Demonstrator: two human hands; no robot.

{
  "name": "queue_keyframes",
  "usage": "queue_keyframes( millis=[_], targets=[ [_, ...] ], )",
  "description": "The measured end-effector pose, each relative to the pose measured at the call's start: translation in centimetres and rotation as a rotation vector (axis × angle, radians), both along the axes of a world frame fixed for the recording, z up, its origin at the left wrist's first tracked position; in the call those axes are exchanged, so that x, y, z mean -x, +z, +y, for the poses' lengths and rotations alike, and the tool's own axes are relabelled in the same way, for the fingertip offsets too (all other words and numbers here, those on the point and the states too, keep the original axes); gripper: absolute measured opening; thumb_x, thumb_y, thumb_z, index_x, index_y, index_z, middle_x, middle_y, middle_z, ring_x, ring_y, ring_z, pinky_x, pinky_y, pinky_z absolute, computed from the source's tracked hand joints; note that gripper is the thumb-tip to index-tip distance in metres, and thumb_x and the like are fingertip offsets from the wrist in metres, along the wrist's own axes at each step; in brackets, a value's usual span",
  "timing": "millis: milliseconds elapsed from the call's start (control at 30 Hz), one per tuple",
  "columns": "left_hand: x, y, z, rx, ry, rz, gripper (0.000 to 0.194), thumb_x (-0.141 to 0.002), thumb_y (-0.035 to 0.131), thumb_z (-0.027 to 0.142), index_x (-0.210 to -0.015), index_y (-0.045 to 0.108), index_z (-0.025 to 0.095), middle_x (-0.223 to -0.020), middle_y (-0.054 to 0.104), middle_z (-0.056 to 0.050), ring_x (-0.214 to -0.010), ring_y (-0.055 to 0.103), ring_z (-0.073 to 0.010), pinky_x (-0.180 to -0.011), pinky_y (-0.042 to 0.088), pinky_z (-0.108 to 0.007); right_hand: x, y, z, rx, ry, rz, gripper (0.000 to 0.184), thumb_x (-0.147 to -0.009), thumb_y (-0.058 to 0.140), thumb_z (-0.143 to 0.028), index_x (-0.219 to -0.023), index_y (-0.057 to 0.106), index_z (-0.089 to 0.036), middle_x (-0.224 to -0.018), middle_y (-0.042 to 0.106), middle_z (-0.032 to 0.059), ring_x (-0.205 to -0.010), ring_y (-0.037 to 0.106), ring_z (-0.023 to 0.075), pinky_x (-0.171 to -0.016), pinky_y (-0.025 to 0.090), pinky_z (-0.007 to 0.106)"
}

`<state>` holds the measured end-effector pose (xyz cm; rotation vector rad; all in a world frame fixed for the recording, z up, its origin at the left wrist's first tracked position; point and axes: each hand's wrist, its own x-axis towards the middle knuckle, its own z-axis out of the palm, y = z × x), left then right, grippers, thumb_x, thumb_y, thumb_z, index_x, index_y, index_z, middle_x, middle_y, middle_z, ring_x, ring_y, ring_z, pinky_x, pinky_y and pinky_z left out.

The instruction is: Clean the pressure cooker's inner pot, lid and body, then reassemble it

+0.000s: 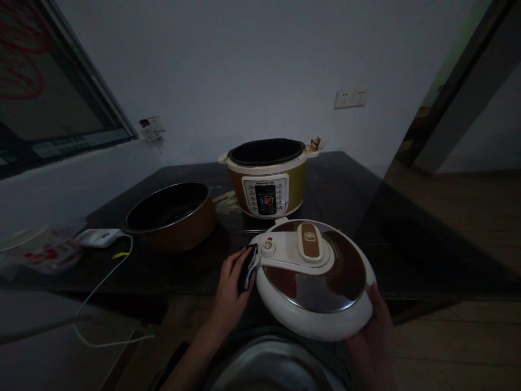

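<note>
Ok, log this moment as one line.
left hand: dark cloth, at lid | right hand: on lid rim | cooker: open, behind lid | brown pot: left of cooker

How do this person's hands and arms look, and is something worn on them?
The left hand has no glove or watch, and no sleeve shows on its forearm. The right hand also has no glove; its wrist is too dark to judge.

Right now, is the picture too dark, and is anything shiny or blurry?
Head view: dim all over, with the wall grey and the table nearly black; head view: a pale shine on the metal top of the lid; head view: the right hand looks shadowy and soft-edged; head view: things near the sides look stretched and slanted, like the window frame.
</note>
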<state>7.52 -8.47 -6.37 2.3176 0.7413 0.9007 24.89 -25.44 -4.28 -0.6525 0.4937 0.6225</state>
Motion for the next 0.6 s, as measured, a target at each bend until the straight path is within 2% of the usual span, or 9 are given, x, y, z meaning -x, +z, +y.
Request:
queue_keyframes(
  millis=[167,333,500,600],
  targets=[
    [0.4,-0.8,-0.6,-0.01,-0.04,-0.015,0.06,-0.086,0.049,0.013,-0.142,0.035,0.031,-0.146,0.035,-0.007,-0.135,0.034,-0.0236,-0.113,0.028,-0.046,0.0,-0.1,-0.1,0.013,0.005,0.014,0.035,-0.081,0.057,-0.035,-0.113,0.066,-0.023,-0.077,0.076,-0.0017,-0.09,0.069,0.0211,-0.1,0.045,0.043],
    [0.2,-0.5,-0.2,0.067,-0.093,-0.011,0.051,-0.094,0.042,0.023,-0.143,0.034,0.031,-0.152,0.032,-0.004,-0.139,0.03,-0.0203,-0.116,0.023,-0.042,0.1,0.1,0.0,-0.02,0.002,0.023,0.034,-0.083,0.055,-0.034,-0.114,0.065,-0.023,-0.078,0.076,-0.0023,-0.095,0.068,0.021,-0.101,0.045,0.043],
    [-1.6,0.3,2.5,0.291,-0.108,-0.023,0.054,-0.094,0.042,0.042,-0.143,0.035,0.02,-0.149,0.038,-0.009,-0.137,0.035,-0.0209,-0.116,0.021,-0.04,0.2,-0.6,0.0,-0.005,-0.004,-0.054,0.037,-0.08,0.058,-0.032,-0.116,0.064,-0.022,-0.08,0.076,-0.0012,-0.091,0.069,0.0222,-0.099,0.046,0.044],
    [-3.5,1.0,4.7,0.411,-0.121,0.001,0.06,-0.09,0.045,0.051,-0.139,0.042,0.016,-0.144,0.046,-0.011,-0.134,0.04,-0.0242,-0.115,0.022,-0.04,0.1,-1.1,-0.1,0.018,-0.01,-0.092,0.038,-0.078,0.06,-0.031,-0.115,0.064,-0.021,-0.08,0.076,-0.001,-0.083,0.07,0.0215,-0.097,0.047,0.044]
  ],
)
